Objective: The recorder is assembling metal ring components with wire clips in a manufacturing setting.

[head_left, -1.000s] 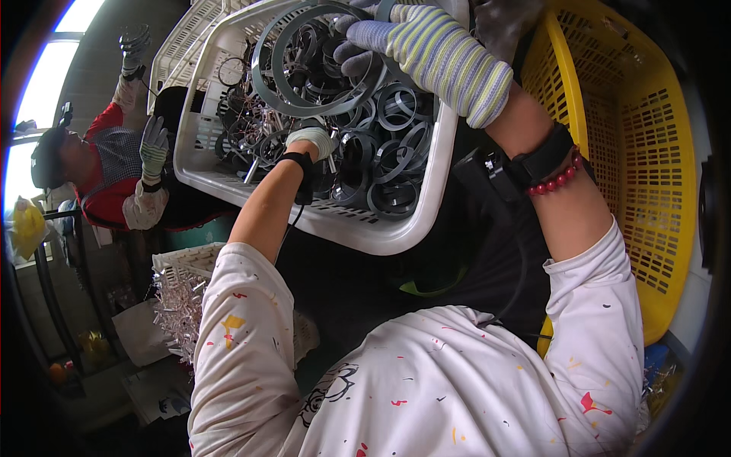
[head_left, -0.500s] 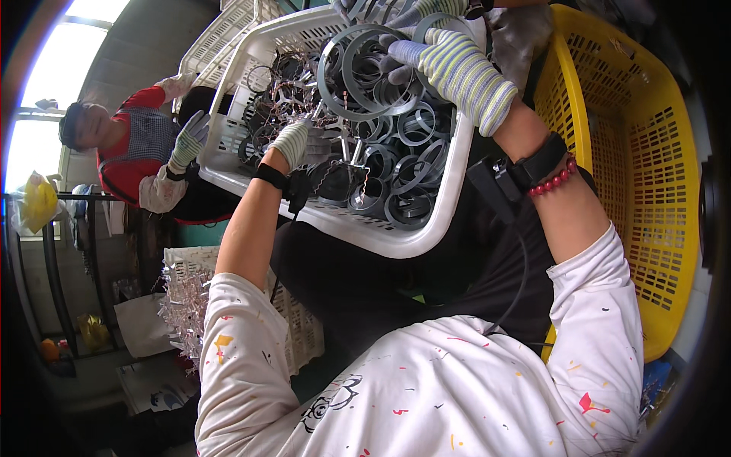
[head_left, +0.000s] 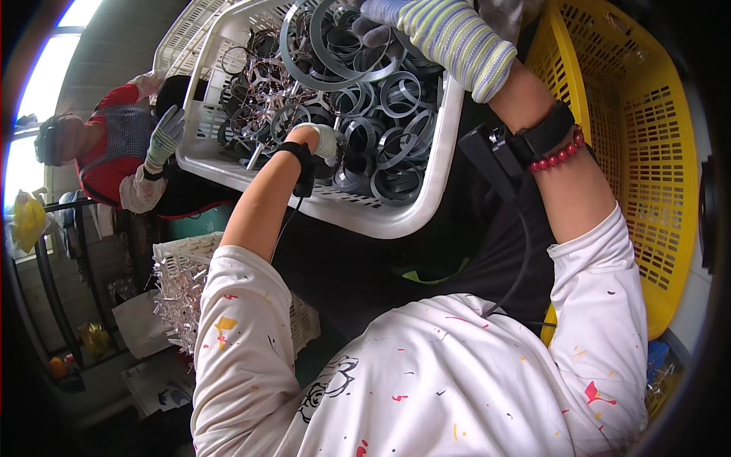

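Observation:
A white plastic basket (head_left: 415, 221) in front of me is filled with grey metal rings (head_left: 401, 95) and thin coppery, branched metal pieces (head_left: 263, 91). My right hand (head_left: 457, 42), in a striped knit glove, is closed at the basket's far side on large grey rings (head_left: 295, 57), which stand tilted above the pile. My left hand (head_left: 326, 143), gloved too, reaches down among the smaller rings near the basket's front. Its fingers are mostly hidden by the wrist and the rings, so I cannot tell what they hold.
At the right stands a yellow slatted crate (head_left: 655, 190). A lower white basket (head_left: 304, 324) with shiny metal pieces (head_left: 181, 305) sits left of my legs. A co-worker in a red top (head_left: 91, 171) is at the left, one gloved hand (head_left: 164, 137) raised beside the white basket.
My left hand has shifted right, from the coppery pieces to the grey rings. The view has moved, so the basket appears higher and further left. My right hand stays with the large rings.

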### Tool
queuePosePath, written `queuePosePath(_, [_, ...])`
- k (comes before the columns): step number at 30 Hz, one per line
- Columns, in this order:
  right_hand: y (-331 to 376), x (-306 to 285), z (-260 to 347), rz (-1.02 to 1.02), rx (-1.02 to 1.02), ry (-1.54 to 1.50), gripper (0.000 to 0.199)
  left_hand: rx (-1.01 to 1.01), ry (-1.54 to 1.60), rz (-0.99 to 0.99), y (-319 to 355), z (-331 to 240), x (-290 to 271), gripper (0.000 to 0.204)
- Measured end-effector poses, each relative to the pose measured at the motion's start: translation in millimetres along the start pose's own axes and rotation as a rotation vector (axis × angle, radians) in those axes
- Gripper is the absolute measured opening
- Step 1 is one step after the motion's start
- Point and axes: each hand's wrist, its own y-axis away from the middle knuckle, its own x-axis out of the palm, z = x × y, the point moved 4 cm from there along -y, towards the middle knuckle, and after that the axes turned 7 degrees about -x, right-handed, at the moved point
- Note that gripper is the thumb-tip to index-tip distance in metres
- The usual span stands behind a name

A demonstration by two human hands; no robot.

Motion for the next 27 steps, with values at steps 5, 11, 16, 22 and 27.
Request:
queuePosePath(5, [3,0,6,0.059,-0.043,0.145,0.022,-0.018,0.090,-0.357,8,-3,-8,0.034])
queuePosePath(11, [3,-7,3,0.004,-0.086,0.196,0.023,-0.055,0.291,-0.677,30,37,-41,0.033])
queuePosePath(16, [0,-3,-6,0.035,-0.145,0.170,0.021,-0.252,0.508,-0.853,73,76,-39,0.030])
queuePosePath(22, [13,1,5,0.049,0.053,0.114,0.014,-0.037,0.741,-0.397,51,67,-3,0.037])
queuePosePath(27, [3,-2,-9,0.075,0.034,0.340,0.020,-0.066,1.113,-0.455,41,67,-12,0.026])
